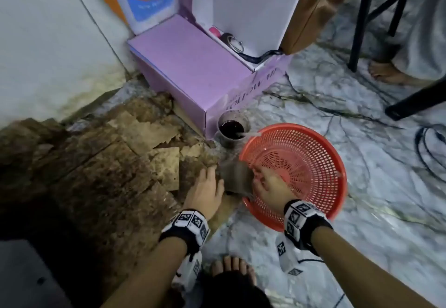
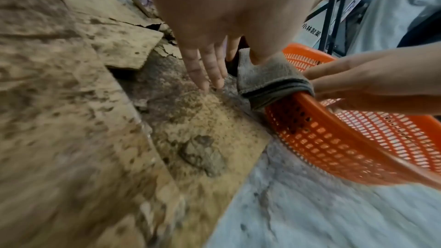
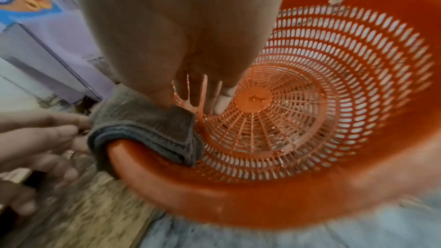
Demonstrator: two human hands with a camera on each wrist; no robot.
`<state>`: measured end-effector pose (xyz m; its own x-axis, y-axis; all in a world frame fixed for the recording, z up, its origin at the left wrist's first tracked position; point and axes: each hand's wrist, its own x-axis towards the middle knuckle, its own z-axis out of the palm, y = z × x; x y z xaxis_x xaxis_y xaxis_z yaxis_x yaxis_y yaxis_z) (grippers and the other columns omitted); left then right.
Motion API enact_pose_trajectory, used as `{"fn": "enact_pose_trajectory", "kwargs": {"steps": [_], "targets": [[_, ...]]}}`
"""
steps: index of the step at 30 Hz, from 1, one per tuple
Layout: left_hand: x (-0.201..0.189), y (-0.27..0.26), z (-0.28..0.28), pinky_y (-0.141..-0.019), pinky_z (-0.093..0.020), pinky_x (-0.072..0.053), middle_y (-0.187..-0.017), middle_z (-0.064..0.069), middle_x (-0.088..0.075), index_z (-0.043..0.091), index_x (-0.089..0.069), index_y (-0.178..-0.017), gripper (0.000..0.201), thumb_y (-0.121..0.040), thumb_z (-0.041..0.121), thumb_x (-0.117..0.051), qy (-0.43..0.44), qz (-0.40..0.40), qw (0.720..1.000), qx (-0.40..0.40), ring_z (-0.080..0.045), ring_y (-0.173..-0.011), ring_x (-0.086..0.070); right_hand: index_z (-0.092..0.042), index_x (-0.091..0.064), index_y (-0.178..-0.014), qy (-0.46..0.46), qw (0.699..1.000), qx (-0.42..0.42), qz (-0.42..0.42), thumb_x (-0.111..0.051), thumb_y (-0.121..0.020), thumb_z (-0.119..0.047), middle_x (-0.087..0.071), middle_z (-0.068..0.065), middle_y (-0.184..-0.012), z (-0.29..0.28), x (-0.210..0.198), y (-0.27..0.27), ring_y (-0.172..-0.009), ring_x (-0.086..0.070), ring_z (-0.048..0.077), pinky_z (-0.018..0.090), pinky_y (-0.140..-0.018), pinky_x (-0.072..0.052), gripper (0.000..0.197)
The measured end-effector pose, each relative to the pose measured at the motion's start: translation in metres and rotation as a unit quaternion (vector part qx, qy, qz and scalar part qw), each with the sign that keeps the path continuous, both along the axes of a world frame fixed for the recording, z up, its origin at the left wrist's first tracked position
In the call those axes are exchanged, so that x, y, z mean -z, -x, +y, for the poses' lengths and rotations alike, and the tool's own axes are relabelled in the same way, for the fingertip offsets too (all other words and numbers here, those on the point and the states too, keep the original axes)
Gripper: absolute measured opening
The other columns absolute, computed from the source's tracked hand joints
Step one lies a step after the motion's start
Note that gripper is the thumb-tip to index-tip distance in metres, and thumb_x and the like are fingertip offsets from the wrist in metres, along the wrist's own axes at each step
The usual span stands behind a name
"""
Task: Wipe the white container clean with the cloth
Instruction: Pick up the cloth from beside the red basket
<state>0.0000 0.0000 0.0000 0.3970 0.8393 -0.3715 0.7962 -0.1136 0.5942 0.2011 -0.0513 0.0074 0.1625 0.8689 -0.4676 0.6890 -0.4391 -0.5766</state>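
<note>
Right grip (image 1: 268,184) pinches grey folded cloth (image 2: 267,78) over orange basket (image 3: 238,205) rim.

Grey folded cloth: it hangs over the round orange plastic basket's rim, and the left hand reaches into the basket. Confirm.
Wrong hand. The grey folded cloth does hang over the rim of the round orange plastic basket, but the right hand reaches in; the left hand is outside, per the head view.

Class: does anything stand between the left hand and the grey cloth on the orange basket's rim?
Nothing visible does. The cloth lies folded over the rim of the basket, and the left hand sits right beside it on the outside, fingers straight. The right hand holds the cloth from the inner side.
</note>
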Motion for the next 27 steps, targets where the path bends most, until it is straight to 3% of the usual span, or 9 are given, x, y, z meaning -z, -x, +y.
{"fn": "enact_pose_trajectory", "kwargs": {"steps": [3,6,10,14,17,20,23,25,27], "targets": [[0.009,-0.009,0.016,-0.099,-0.047,-0.045,-0.146,-0.014,-0.037,0.019,-0.03,-0.155,0.05,-0.108,0.033,-0.037,0.003,-0.001,1.0,-0.004,-0.037,-0.131,-0.047,-0.016,-0.044,-0.144,-0.01,1.0,-0.013,0.014,-0.05,-0.101,-0.023,-0.054,0.01,-0.14,0.013,0.014,-0.006,-0.13,-0.049,0.028,0.04,-0.111,-0.038,0.044],[0.021,-0.016,0.024,-0.108,-0.047,-0.04,-0.152,-0.015,-0.031,0.023,-0.029,-0.156,0.049,-0.109,0.033,-0.033,0.053,-0.014,0.998,-0.008,-0.035,-0.138,-0.04,-0.023,-0.046,-0.142,0.005,1.0,-0.026,0.007,-0.048,-0.102,-0.03,-0.055,-0.003,-0.135,0.016,0.024,-0.007,-0.129,-0.045,0.022,0.041,-0.111,-0.035,0.041],[0.023,-0.015,0.025,-0.106,-0.047,-0.036,-0.135,-0.015,-0.045,0.011,-0.053,-0.133,0.033,-0.107,0.028,-0.043,-0.006,0.0,1.0,0.018,-0.036,-0.124,-0.042,-0.022,-0.059,-0.127,0.001,0.999,-0.024,-0.026,-0.051,-0.1,-0.037,-0.057,0.0,-0.128,0.02,0.032,-0.011,-0.124,-0.041,0.025,0.043,-0.106,-0.033,0.032],[0.014,-0.004,0.021,-0.094,-0.047,-0.04,-0.116,-0.015,-0.052,0.005,-0.054,-0.112,0.025,-0.105,0.028,-0.047,-0.032,-0.028,0.999,-0.018,-0.034,-0.108,-0.047,-0.025,-0.067,-0.098,-0.011,0.999,-0.023,-0.036,-0.052,-0.095,-0.045,-0.062,-0.003,-0.104,0.016,0.029,-0.023,-0.108,-0.052,0.025,0.042,-0.099,-0.038,0.025],[-0.01,0.004,0.018,-0.086,-0.044,-0.043,-0.106,-0.014,-0.057,0.004,-0.052,-0.11,0.024,-0.107,0.027,-0.044,-0.031,-0.081,0.996,-0.031,-0.032,-0.101,-0.056,-0.026,-0.061,-0.09,-0.043,0.999,-0.017,0.002,-0.054,-0.097,-0.041,-0.061,-0.002,-0.095,0.014,0.0,-0.029,-0.092,-0.058,0.02,0.03,-0.079,-0.042,0.017],[-0.037,0.007,0.01,-0.073,-0.035,-0.039,-0.101,-0.01,-0.064,0.008,-0.047,-0.121,0.029,-0.108,0.033,-0.039,0.003,-0.1,0.992,-0.071,-0.025,-0.094,-0.061,-0.034,-0.055,-0.083,-0.084,0.995,-0.033,0.029,-0.055,-0.099,-0.035,-0.059,-0.011,-0.08,0.01,-0.039,-0.027,-0.074,-0.056,0.002,0.011,-0.061,-0.036,0.016],[-0.064,0.011,0.0,-0.067,-0.035,-0.034,-0.081,0.002,-0.055,0.015,-0.043,-0.107,0.019,-0.108,0.033,-0.039,-0.024,-0.148,0.984,-0.098,-0.028,-0.083,-0.06,-0.04,-0.049,-0.08,-0.145,0.988,-0.05,0.03,-0.056,-0.099,-0.034,-0.058,-0.016,-0.075,0.007,-0.081,-0.022,-0.07,-0.056,-0.007,0.009,-0.06,-0.038,0.021],[-0.087,0.016,-0.005,-0.062,-0.037,-0.037,-0.074,0.005,-0.048,0.016,-0.041,-0.1,0.016,-0.108,0.03,-0.041,-0.068,-0.183,0.973,-0.121,-0.019,-0.069,-0.055,-0.041,-0.051,-0.085,-0.174,0.982,-0.066,0.032,-0.055,-0.099,-0.036,-0.059,-0.017,-0.078,0.008,-0.109,-0.016,-0.074,-0.057,-0.008,0.01,-0.062,-0.038,0.016],[-0.114,0.026,-0.009,-0.056,-0.022,-0.036,-0.073,0.005,-0.045,0.015,-0.04,-0.1,0.014,-0.108,0.026,-0.042,-0.109,-0.207,0.961,-0.146,-0.006,-0.062,-0.049,-0.041,-0.051,-0.088,-0.199,0.975,-0.091,0.034,-0.055,-0.1,-0.033,-0.058,-0.02,-0.08,0.013,-0.141,-0.006,-0.076,-0.056,-0.012,0.009,-0.064,-0.038,0.015]]}}
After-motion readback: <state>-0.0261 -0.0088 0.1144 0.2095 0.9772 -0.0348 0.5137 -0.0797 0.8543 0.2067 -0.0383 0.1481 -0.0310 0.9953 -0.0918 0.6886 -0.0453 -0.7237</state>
